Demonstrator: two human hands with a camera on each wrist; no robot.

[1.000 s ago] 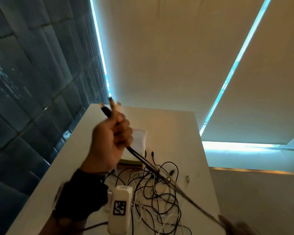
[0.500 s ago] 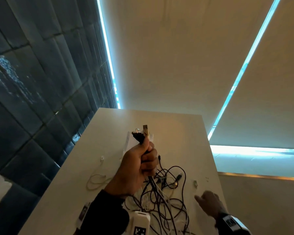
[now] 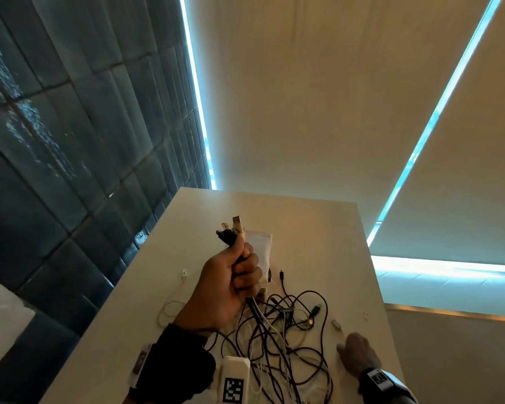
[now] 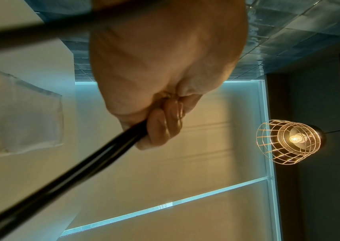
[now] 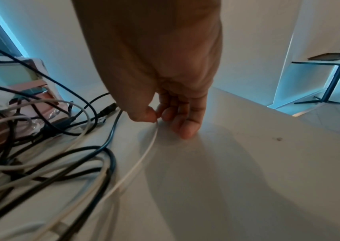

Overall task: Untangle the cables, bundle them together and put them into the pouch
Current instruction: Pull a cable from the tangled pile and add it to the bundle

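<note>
Your left hand (image 3: 226, 282) is raised above the white table (image 3: 327, 228), fingers curled tight around a bunch of cables (image 3: 252, 304) whose plug ends (image 3: 231, 228) stick up past your thumb, while their lengths hang into the cable tangle (image 3: 280, 339) on the table. Your right hand (image 5: 165, 101), at the tangle's right edge, pinches a thin white cable (image 5: 142, 159) between thumb and fingertips. Beyond the tangle lies the white pouch (image 3: 260, 246); no readable writing shows, only a square black-and-white code marker (image 3: 233, 390) at your left wrist.
</note>
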